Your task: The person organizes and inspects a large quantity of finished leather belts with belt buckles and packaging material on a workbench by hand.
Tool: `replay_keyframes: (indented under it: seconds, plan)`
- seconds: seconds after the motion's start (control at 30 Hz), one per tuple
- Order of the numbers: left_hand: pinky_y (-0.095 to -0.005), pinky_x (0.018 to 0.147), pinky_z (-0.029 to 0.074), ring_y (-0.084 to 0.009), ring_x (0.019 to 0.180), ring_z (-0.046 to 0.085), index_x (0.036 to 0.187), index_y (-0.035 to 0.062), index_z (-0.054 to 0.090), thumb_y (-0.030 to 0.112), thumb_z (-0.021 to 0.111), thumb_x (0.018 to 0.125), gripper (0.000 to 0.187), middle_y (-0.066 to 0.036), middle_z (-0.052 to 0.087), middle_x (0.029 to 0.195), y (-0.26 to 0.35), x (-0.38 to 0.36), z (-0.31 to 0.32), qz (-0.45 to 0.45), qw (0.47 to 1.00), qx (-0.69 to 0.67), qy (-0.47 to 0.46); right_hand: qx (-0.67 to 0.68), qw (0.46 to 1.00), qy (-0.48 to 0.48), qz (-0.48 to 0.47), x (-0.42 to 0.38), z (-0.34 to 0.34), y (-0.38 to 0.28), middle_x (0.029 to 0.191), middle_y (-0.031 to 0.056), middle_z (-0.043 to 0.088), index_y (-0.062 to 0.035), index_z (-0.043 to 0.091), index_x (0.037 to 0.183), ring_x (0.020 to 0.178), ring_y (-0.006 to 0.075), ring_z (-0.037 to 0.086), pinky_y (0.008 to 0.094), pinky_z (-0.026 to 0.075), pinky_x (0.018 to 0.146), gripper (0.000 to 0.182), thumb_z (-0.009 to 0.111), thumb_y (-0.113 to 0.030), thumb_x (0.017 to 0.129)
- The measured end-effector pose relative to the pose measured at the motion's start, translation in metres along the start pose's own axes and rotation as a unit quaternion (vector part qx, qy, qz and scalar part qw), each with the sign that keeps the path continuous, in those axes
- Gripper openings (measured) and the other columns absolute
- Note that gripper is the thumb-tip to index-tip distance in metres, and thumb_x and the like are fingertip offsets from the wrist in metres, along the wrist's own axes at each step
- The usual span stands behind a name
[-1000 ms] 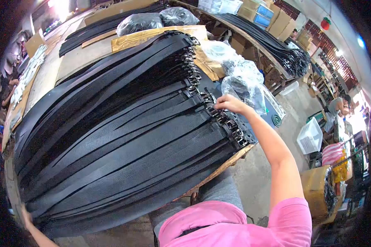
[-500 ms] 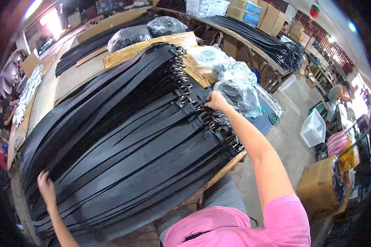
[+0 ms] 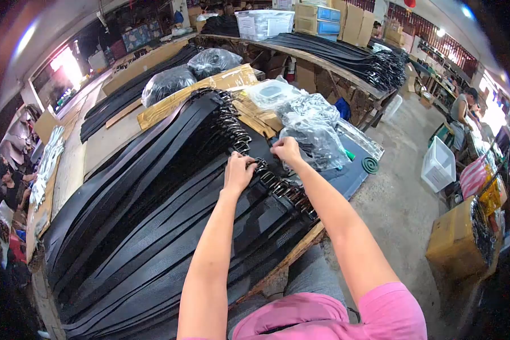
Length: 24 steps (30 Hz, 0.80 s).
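Head view showed the left hand (image 3: 239,171) had crossed from the frame's lower left to join the right hand (image 3: 287,151), both closed on metal buckles (image 3: 266,170) of flat black leather belts (image 3: 153,226) mid-worktop (image 3: 105,141).

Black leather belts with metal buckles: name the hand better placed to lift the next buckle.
Probably the left hand: it rests on the black leather belts at the metal buckles. The right hand sits at the row's edge beside the clear plastic bags.
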State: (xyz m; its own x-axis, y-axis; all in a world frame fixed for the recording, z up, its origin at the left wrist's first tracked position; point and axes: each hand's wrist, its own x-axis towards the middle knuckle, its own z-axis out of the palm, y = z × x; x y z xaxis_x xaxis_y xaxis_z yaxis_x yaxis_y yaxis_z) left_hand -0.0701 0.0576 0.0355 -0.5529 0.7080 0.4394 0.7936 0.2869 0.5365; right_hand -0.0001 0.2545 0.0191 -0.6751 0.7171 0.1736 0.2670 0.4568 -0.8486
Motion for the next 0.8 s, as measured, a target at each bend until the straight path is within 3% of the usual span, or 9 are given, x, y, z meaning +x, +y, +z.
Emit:
replay_keyframes:
  seconds: [0.1, 0.23, 0.27, 0.37, 0.43, 0.5, 0.57, 0.67, 0.8]
  plan:
    - [-0.0393, 0.082, 0.045, -0.0313, 0.094, 0.055, 0.089, 0.0064, 0.068, 0.016, 0.068, 0.075, 0.017, -0.014, 0.058, 0.095, 0.005, 0.003, 0.008, -0.039, 0.998, 0.033, -0.041, 0.252, 0.967, 0.000, -0.043, 0.001, -0.011, -0.006, 0.069, 0.0079, 0.066, 0.0018, 0.065, 0.075, 0.063, 0.0091, 0.056, 0.0253, 0.045, 0.059, 0.013, 0.068, -0.010, 0.070]
    - [-0.0394, 0.079, 0.046, -0.0323, 0.088, 0.057, 0.083, 0.0044, 0.065, 0.014, 0.066, 0.076, 0.012, -0.015, 0.062, 0.087, -0.009, 0.010, 0.018, -0.031, 0.999, -0.042, -0.007, 0.319, 0.942, -0.050, -0.096, -0.043, -0.058, -0.061, 0.073, 0.0056, 0.063, 0.0008, 0.057, 0.089, 0.062, 0.0084, 0.054, 0.0232, 0.043, 0.059, 0.011, 0.061, -0.006, 0.082]
    - [-0.0385, 0.074, 0.047, -0.0348, 0.081, 0.059, 0.083, 0.0034, 0.062, 0.013, 0.065, 0.077, 0.012, -0.017, 0.063, 0.082, -0.006, 0.008, 0.012, -0.047, 0.990, -0.134, 0.015, 0.345, 0.930, -0.067, -0.111, -0.051, -0.065, -0.066, 0.074, 0.0049, 0.062, 0.0002, 0.055, 0.092, 0.062, 0.0083, 0.053, 0.0226, 0.043, 0.059, 0.011, 0.060, -0.006, 0.084]
    - [-0.0253, 0.067, 0.044, -0.0133, 0.072, 0.055, 0.091, 0.0016, 0.058, 0.012, 0.062, 0.085, 0.013, -0.005, 0.060, 0.079, 0.003, 0.002, -0.026, -0.003, 0.966, -0.254, 0.042, 0.270, 0.946, -0.109, -0.142, -0.071, -0.084, -0.070, 0.075, 0.0024, 0.057, -0.0008, 0.051, 0.095, 0.063, 0.0087, 0.052, 0.0219, 0.042, 0.059, 0.010, 0.056, -0.005, 0.087]
    - [-0.0236, 0.075, 0.042, -0.0083, 0.083, 0.052, 0.093, 0.0018, 0.056, 0.014, 0.059, 0.089, 0.013, -0.001, 0.060, 0.088, 0.019, -0.006, -0.062, -0.061, 0.947, -0.316, -0.010, 0.216, 0.955, -0.112, -0.170, -0.086, -0.086, -0.072, 0.074, 0.0011, 0.053, -0.0017, 0.054, 0.099, 0.066, 0.0082, 0.052, 0.0234, 0.041, 0.060, 0.012, 0.055, -0.008, 0.089]
    - [-0.0221, 0.078, 0.041, -0.0077, 0.084, 0.053, 0.097, 0.0054, 0.054, 0.016, 0.057, 0.091, 0.012, -0.001, 0.060, 0.092, 0.035, -0.014, -0.090, -0.074, 0.919, -0.387, -0.027, 0.180, 0.957, -0.139, -0.182, -0.097, -0.083, -0.070, 0.074, 0.0009, 0.054, -0.0015, 0.055, 0.101, 0.068, 0.0076, 0.052, 0.0241, 0.041, 0.061, 0.015, 0.053, -0.012, 0.090]
    - [-0.0227, 0.080, 0.042, -0.0081, 0.087, 0.053, 0.101, 0.0078, 0.052, 0.015, 0.055, 0.092, 0.011, -0.002, 0.060, 0.096, 0.047, -0.023, -0.106, -0.083, 0.852, -0.516, -0.030, 0.165, 0.960, -0.173, -0.142, -0.112, -0.076, -0.078, 0.076, 0.0006, 0.055, -0.0034, 0.058, 0.104, 0.071, 0.0070, 0.049, 0.0236, 0.041, 0.066, 0.021, 0.050, -0.019, 0.092]
    - [-0.0238, 0.081, 0.042, -0.0084, 0.089, 0.053, 0.104, 0.0085, 0.051, 0.015, 0.053, 0.093, 0.013, -0.004, 0.058, 0.100, 0.072, -0.037, -0.126, -0.083, 0.791, -0.606, -0.034, 0.166, 0.944, -0.249, -0.136, -0.128, -0.062, -0.091, 0.087, -0.0029, 0.053, -0.0010, 0.058, 0.110, 0.082, 0.0052, 0.046, 0.0211, 0.038, 0.075, 0.023, 0.051, -0.005, 0.088]
    - [-0.0230, 0.081, 0.041, -0.0090, 0.090, 0.052, 0.105, 0.0083, 0.050, 0.014, 0.055, 0.092, 0.015, -0.003, 0.055, 0.099, 0.089, -0.051, -0.134, -0.039, 0.801, -0.597, -0.026, 0.254, 0.911, -0.285, -0.156, -0.147, -0.055, -0.122, 0.085, -0.0026, 0.050, -0.0015, 0.055, 0.114, 0.079, 0.0065, 0.043, 0.0209, 0.036, 0.072, 0.027, 0.052, -0.005, 0.088]
